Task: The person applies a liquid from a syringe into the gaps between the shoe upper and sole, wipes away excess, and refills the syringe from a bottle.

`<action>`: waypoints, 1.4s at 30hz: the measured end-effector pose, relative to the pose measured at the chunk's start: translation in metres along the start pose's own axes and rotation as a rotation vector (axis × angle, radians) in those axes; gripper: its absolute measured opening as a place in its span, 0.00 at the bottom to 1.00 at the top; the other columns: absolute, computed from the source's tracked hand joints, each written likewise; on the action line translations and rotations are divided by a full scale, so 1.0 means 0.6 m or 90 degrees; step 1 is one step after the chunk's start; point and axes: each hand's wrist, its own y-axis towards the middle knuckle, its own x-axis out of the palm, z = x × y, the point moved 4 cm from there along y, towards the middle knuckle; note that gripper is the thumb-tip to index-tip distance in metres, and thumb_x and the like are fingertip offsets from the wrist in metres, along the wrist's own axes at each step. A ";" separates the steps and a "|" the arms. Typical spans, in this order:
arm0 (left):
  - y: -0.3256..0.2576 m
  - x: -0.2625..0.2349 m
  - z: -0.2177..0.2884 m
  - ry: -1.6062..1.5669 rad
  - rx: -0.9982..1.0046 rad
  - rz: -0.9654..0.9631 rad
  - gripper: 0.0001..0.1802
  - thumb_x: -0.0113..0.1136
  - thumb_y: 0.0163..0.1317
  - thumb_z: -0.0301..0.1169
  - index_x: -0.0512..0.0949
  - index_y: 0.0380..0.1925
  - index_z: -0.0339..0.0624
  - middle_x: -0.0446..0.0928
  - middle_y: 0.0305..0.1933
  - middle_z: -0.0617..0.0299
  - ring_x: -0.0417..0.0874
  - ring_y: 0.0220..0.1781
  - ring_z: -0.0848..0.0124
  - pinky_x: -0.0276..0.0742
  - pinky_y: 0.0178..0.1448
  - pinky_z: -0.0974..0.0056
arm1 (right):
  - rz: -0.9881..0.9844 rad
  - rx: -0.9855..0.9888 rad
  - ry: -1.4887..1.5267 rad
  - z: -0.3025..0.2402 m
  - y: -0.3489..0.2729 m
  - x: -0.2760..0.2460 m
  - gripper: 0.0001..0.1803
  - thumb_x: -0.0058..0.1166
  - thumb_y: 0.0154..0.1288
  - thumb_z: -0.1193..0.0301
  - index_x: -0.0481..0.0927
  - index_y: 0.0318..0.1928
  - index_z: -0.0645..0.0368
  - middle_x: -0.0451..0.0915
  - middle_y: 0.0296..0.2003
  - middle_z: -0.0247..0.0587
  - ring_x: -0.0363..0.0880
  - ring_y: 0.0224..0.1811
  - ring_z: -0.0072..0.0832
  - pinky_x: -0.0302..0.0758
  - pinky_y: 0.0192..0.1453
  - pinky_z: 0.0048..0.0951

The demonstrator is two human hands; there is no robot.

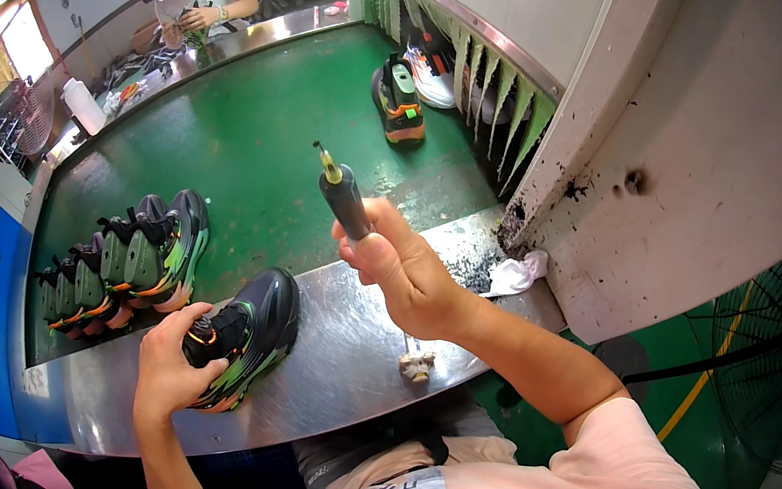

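My left hand (173, 369) grips a dark sneaker (248, 337) by its heel on the steel counter (347, 370); my right hand (398, 268) is closed round a black-handled tool (343, 195), tip up. Risk: sneaker slides on smooth steel, or tip jabs the upper.

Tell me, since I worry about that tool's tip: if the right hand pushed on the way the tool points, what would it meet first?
Probably nothing close. The right hand aims the tool up and away over the green belt; that line looks free, though depth is unclear.
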 end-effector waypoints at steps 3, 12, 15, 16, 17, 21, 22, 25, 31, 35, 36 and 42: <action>0.000 0.001 -0.002 0.006 0.019 0.004 0.31 0.67 0.31 0.29 0.74 0.43 0.39 0.77 0.38 0.52 0.79 0.40 0.57 0.73 0.47 0.60 | -0.004 0.016 -0.011 0.003 -0.005 0.003 0.18 0.33 0.72 0.59 0.64 0.53 0.57 0.72 0.33 0.37 0.68 0.36 0.24 0.66 0.45 0.26; -0.001 0.011 -0.017 0.011 0.016 0.000 0.31 0.67 0.29 0.29 0.75 0.43 0.39 0.78 0.39 0.52 0.79 0.42 0.57 0.73 0.49 0.61 | -0.004 0.017 -0.060 0.026 -0.019 0.002 0.17 0.36 0.71 0.63 0.63 0.54 0.57 0.70 0.27 0.39 0.68 0.30 0.26 0.67 0.39 0.28; -0.002 0.011 -0.019 0.011 0.009 0.001 0.31 0.67 0.28 0.30 0.75 0.42 0.38 0.78 0.38 0.52 0.79 0.41 0.57 0.73 0.49 0.61 | -0.004 0.017 -0.059 0.030 -0.022 0.004 0.17 0.36 0.71 0.63 0.63 0.54 0.57 0.70 0.27 0.39 0.68 0.30 0.26 0.67 0.39 0.28; -0.004 0.013 -0.022 0.013 0.011 0.003 0.31 0.67 0.29 0.30 0.75 0.42 0.38 0.78 0.38 0.52 0.79 0.41 0.57 0.73 0.49 0.61 | -0.003 0.017 -0.055 0.032 -0.024 0.005 0.17 0.36 0.71 0.63 0.63 0.54 0.57 0.70 0.27 0.39 0.68 0.30 0.26 0.67 0.39 0.28; -0.003 0.014 -0.022 0.016 0.009 0.001 0.31 0.67 0.29 0.30 0.75 0.42 0.38 0.78 0.38 0.52 0.79 0.41 0.57 0.73 0.49 0.61 | -0.002 0.019 -0.053 0.035 -0.027 0.005 0.16 0.36 0.71 0.63 0.63 0.54 0.57 0.70 0.27 0.40 0.68 0.30 0.26 0.67 0.39 0.28; -0.006 0.015 -0.022 0.026 0.003 -0.005 0.31 0.68 0.29 0.31 0.75 0.42 0.38 0.78 0.38 0.51 0.79 0.42 0.57 0.73 0.50 0.61 | -0.005 0.010 -0.051 0.041 -0.033 0.007 0.17 0.36 0.71 0.61 0.64 0.53 0.58 0.70 0.28 0.40 0.68 0.30 0.27 0.67 0.39 0.27; -0.007 0.014 -0.024 0.029 0.012 0.000 0.31 0.68 0.29 0.31 0.75 0.42 0.38 0.78 0.38 0.51 0.79 0.42 0.57 0.73 0.50 0.61 | -0.009 0.016 -0.053 0.041 -0.035 0.007 0.17 0.36 0.71 0.61 0.64 0.53 0.58 0.70 0.28 0.40 0.68 0.30 0.27 0.67 0.39 0.27; -0.009 0.005 -0.018 0.014 0.026 -0.002 0.32 0.68 0.29 0.29 0.74 0.43 0.37 0.77 0.40 0.51 0.79 0.44 0.57 0.72 0.51 0.61 | -0.010 0.048 -0.071 0.031 -0.046 0.002 0.18 0.35 0.71 0.59 0.65 0.52 0.58 0.70 0.29 0.39 0.68 0.31 0.25 0.67 0.39 0.26; -0.015 -0.022 -0.014 0.008 -0.040 0.003 0.40 0.72 0.24 0.24 0.71 0.48 0.39 0.77 0.42 0.51 0.78 0.44 0.57 0.72 0.51 0.60 | -0.015 0.107 -0.065 0.029 -0.067 -0.021 0.20 0.35 0.71 0.55 0.67 0.50 0.57 0.67 0.28 0.31 0.63 0.28 0.18 0.65 0.35 0.20; -0.016 -0.040 0.014 0.041 -0.101 0.034 0.35 0.72 0.28 0.25 0.72 0.44 0.39 0.78 0.35 0.50 0.80 0.38 0.54 0.73 0.45 0.59 | 0.019 0.298 -0.181 -0.007 -0.103 -0.092 0.19 0.39 0.69 0.57 0.67 0.50 0.56 0.70 0.22 0.41 0.71 0.27 0.32 0.68 0.33 0.33; -0.021 -0.053 0.026 0.029 -0.123 0.022 0.31 0.71 0.30 0.25 0.72 0.41 0.38 0.78 0.33 0.50 0.80 0.37 0.55 0.73 0.44 0.60 | 0.026 0.330 -0.297 -0.027 -0.111 -0.110 0.18 0.40 0.68 0.57 0.67 0.50 0.56 0.72 0.22 0.44 0.73 0.26 0.37 0.69 0.32 0.36; -0.107 -0.058 0.058 0.203 0.165 0.116 0.24 0.64 0.38 0.20 0.74 0.41 0.35 0.77 0.45 0.47 0.79 0.46 0.49 0.73 0.50 0.56 | -0.162 0.402 -0.937 -0.047 -0.170 -0.147 0.14 0.53 0.59 0.62 0.71 0.32 0.62 0.71 0.31 0.45 0.76 0.29 0.44 0.74 0.30 0.38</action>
